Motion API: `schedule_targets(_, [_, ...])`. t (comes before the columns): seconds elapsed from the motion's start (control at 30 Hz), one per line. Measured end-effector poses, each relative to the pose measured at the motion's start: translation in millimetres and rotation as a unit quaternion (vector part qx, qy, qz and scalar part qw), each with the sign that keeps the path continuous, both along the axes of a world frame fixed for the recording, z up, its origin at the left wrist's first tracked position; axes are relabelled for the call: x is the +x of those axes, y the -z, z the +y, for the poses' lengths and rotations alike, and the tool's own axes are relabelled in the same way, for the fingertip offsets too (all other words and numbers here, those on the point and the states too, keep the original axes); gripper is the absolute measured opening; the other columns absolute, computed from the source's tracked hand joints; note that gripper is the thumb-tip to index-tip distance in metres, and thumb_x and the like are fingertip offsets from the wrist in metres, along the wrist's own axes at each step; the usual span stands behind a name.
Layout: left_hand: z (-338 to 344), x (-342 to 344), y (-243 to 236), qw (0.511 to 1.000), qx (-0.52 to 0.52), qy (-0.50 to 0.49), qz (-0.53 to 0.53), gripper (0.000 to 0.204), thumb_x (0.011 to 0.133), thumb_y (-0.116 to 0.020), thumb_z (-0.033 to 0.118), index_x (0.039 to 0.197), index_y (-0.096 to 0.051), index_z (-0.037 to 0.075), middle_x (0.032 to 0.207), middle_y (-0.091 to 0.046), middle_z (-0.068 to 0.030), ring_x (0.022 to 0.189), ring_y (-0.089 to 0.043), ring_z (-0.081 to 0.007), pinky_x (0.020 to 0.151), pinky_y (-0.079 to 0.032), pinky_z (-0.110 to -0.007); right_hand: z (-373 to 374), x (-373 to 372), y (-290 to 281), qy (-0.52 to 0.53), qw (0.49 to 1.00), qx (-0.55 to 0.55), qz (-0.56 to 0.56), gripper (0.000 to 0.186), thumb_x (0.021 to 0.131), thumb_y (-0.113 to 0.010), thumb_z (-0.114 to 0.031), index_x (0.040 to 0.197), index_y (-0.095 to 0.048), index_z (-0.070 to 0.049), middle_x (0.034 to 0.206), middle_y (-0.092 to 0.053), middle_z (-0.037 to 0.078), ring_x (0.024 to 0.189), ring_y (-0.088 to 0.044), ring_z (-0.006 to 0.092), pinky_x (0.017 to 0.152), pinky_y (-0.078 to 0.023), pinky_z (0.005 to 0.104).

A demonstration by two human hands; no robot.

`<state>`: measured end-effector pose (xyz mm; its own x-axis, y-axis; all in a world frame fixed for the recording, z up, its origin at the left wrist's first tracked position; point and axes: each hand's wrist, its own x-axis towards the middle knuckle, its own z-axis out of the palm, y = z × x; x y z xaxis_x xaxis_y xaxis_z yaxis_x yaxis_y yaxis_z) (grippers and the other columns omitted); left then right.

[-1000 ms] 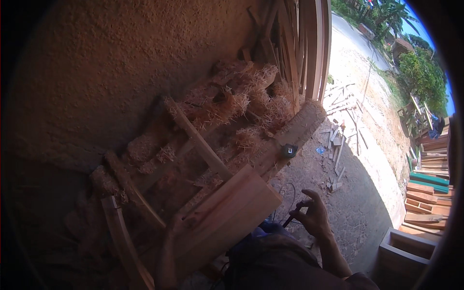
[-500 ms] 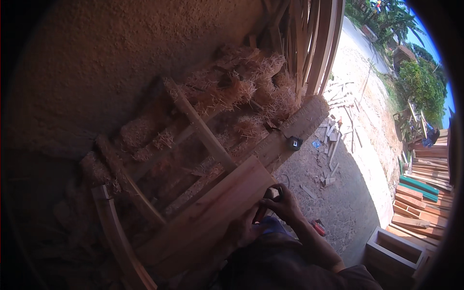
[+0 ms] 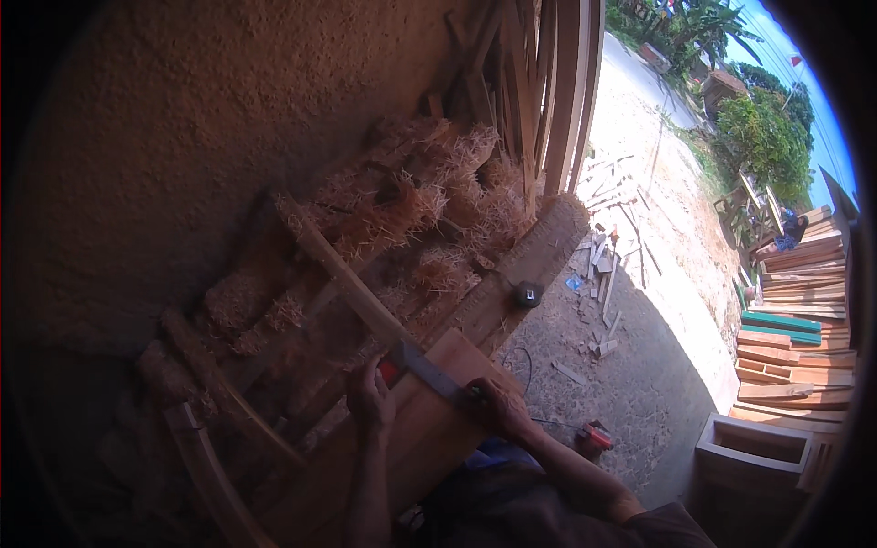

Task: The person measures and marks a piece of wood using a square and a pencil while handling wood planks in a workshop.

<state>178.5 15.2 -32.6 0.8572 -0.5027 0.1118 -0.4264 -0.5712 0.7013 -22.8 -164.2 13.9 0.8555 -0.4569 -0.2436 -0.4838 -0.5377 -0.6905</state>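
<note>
Two hands on the wooden board [image 3: 411,438]: left hand [image 3: 370,402] pins a try square [image 3: 425,370] flat at the far edge, right hand [image 3: 493,406], at 3 o'clock from it, pinches what looks like a pencil. Marking seems underway; can't see a finished line, and no cut shows.

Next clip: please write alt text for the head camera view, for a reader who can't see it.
Seen from above, a person's left hand steadies a metal square with a red handle on a wooden board, while the right hand rests at the square's far end. Wood shavings and a curved wooden frame lie beside a rough wall.
</note>
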Motion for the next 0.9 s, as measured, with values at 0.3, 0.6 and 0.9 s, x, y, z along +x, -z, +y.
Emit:
schedule_targets(0.3, [-19.1,-20.4,-21.5,0.991,0.112,0.031,-0.074,0.066,0.095,-0.070,0.040,0.147,-0.050,0.007,0.114,-0.060,-0.0168,0.107,-0.058,-0.0384,0.090,-0.047,-0.052,-7.1,10.7,-9.8,0.004,0.999,0.045,0.017,0.029,0.096,-0.068,-0.029,0.117,-0.066,-0.010,0.111,-0.071,0.018,0.106,-0.069,0.0390,0.087,-0.055,0.0478])
schedule_targets(0.6, [-24.0,-18.3,-9.5,0.990,0.096,0.026,-0.101,0.055,0.099,-0.065,0.036,0.143,-0.053,0.006,0.111,-0.062,-0.0156,0.100,-0.059,-0.0362,0.085,-0.050,-0.051,-40.8,8.1,8.5,0.244,0.866,0.433,0.050,0.059,0.108,-0.042,-0.052,0.113,-0.074,-0.002,0.093,-0.072,0.010,0.079,-0.068,0.0175,0.070,-0.053,0.0340])
schedule_targets(0.9, [-28.1,-17.4,-12.5,0.992,0.102,0.026,-0.068,0.055,0.100,-0.065,0.036,0.141,-0.053,0.002,0.117,-0.062,-0.0163,0.102,-0.060,-0.0377,0.086,-0.050,-0.049,-38.3,21.4,35.0,0.298,0.875,0.362,-0.121,0.083,0.105,-0.023,-0.068,0.130,-0.061,0.001,0.078,-0.065,0.007,0.061,-0.054,0.0130,0.057,-0.045,0.0293])
